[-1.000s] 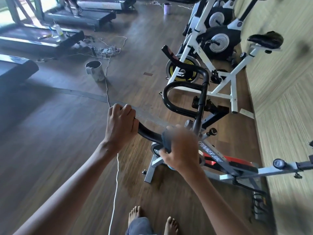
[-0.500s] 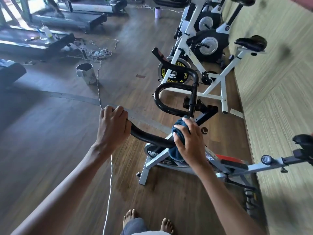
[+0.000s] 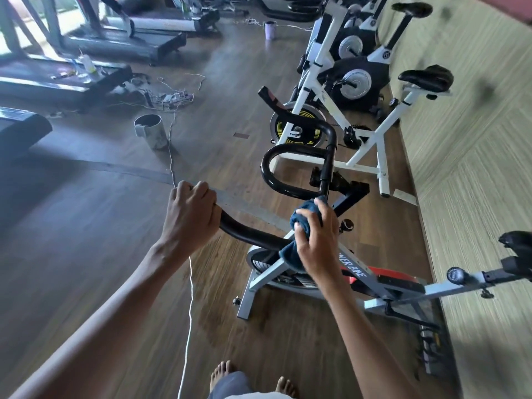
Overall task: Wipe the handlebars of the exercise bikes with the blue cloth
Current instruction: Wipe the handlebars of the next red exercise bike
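Bare feet (image 3: 221,375) at the bottom edge, on the wood floor (image 3: 86,254). A white cord (image 3: 188,312) runs up the floor just left of them.

Hands are apart, both on the near bike's black handlebar (image 3: 250,234):
- left hand (image 3: 190,217): fingers wrapped over the bar's near left end, clamped on it
- right hand (image 3: 319,243): gripping the blue cloth (image 3: 290,254), which is bunched around the bar where it meets the stem. Some cloth hangs below the palm.

Past the right hand the bar loops forward and up to a far grip.

Near bike frame (image 3: 374,286) is grey with a red panel and has partly readable "…NER BIKE" lettering. Its seat post extends to the right edge.

Next along the wall is a white bike (image 3: 371,145) with a yellow-marked flywheel (image 3: 299,129) and a black saddle (image 3: 426,79). More bikes sit behind it.

Mid-floor left there's a grey bucket (image 3: 151,131) beside the cord, with tangled cables beyond. Treadmills (image 3: 57,82) are far left. A small purple cup (image 3: 270,30) sits on the floor at the back.
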A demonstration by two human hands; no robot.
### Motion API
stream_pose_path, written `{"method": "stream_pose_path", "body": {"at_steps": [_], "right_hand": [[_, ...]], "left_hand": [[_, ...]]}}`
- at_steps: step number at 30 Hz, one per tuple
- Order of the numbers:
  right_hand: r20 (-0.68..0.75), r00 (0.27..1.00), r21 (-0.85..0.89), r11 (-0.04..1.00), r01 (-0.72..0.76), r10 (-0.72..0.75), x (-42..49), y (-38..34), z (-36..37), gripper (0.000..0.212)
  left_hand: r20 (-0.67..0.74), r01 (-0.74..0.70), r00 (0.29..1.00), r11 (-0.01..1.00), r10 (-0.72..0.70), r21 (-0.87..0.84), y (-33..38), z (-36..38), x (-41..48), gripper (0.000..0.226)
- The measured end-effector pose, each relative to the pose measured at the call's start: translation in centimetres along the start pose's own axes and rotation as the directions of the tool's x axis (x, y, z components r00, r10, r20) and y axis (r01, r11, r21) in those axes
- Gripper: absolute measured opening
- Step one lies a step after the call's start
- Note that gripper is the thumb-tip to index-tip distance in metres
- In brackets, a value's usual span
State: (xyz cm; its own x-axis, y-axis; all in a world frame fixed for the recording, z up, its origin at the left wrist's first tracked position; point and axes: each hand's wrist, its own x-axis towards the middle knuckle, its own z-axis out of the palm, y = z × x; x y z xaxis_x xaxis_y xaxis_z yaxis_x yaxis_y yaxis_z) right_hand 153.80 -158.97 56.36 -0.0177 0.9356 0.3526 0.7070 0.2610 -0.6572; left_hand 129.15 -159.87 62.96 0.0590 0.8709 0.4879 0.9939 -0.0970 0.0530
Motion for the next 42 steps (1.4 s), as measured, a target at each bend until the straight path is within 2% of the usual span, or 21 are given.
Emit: {"method": "stream_pose_path", "body": {"at_steps": [3, 5, 6, 9, 13, 16, 19, 22, 25, 29, 34, 38, 42], "right_hand": [[-0.010, 0.985, -0.176, 0.970, 0.171, -0.175, -3.0, -1.0, 0.2, 0.032], [0.089, 0.944, -0.243, 0.912, 0.330, -0.318, -1.1, 0.4, -0.9, 0.033], [0.143, 0.931, -0.241, 0.901, 0.361, -0.335, 0.4, 1.1, -1.6, 0.034], [0.204, 0.934, -0.156, 0.932, 0.326, -0.292, 3.9, 2.6, -2.6, 0.036], [0.035, 0.978, -0.081, 0.974, 0.210, -0.208, 2.4, 1.5, -1.3, 0.027], [-0.075, 0.981, -0.216, 0.963, 0.160, -0.180, -1.6, -1.5, 0.5, 0.025], [-0.070, 0.987, -0.377, 0.920, 0.106, -0.142, -2.4, -5.3, 2.7, 0.031], [0.042, 0.967, -0.462, 0.854, 0.241, -0.251, -1.7, -6.8, 3.9, 0.036], [0.111, 0.912, -0.425, 0.811, 0.402, -0.394, -1.2, -4.5, 2.0, 0.039], [0.121, 0.844, -0.372, 0.764, 0.527, -0.523, -0.5, -0.1, -0.6, 0.038], [-0.030, 0.901, -0.401, 0.831, 0.385, -0.432, -0.8, -3.4, 2.5, 0.033], [0.032, 0.906, -0.454, 0.802, 0.388, -0.421, -0.4, -6.7, 4.5, 0.034], [-0.008, 0.923, -0.297, 0.883, 0.364, -0.384, -0.1, -5.6, 2.7, 0.029]], "left_hand": [[0.014, -0.014, 1.000, 1.000, 0.014, -0.003, 0.0, -0.3, 0.2, 0.029], [0.032, -0.027, 0.999, 1.000, 0.027, 0.000, 0.1, -0.6, 0.1, 0.032], [0.039, -0.038, 0.999, 0.999, 0.038, 0.004, 0.1, -0.7, 0.1, 0.034], [0.060, -0.053, 0.997, 0.999, 0.052, 0.013, 0.1, -0.9, 0.1, 0.034], [0.065, -0.063, 0.996, 0.998, 0.062, 0.014, -0.1, -0.8, 0.1, 0.033], [0.079, -0.086, 0.993, 0.996, 0.085, 0.014, -0.4, -0.8, 0.0, 0.034], [0.127, -0.081, 0.989, 0.997, 0.079, 0.008, -0.7, -0.6, 0.5, 0.037], [0.143, -0.090, 0.985, 0.995, 0.096, -0.045, -1.4, -0.5, 0.5, 0.033], [0.156, -0.159, 0.972, 0.980, 0.176, -0.117, -2.4, -1.5, 0.6, 0.032], [0.148, -0.069, 0.985, 0.992, 0.085, -0.106, -3.2, -1.9, 0.1, 0.044], [0.144, 0.084, 0.988, 0.981, -0.059, -0.175, -2.2, -1.2, -0.8, 0.045], [0.158, 0.100, 0.985, 0.968, -0.064, -0.230, -2.4, -1.1, -0.8, 0.044], [0.106, 0.107, 0.991, 0.950, -0.079, -0.293, -2.1, -1.0, -2.0, 0.052]]}}
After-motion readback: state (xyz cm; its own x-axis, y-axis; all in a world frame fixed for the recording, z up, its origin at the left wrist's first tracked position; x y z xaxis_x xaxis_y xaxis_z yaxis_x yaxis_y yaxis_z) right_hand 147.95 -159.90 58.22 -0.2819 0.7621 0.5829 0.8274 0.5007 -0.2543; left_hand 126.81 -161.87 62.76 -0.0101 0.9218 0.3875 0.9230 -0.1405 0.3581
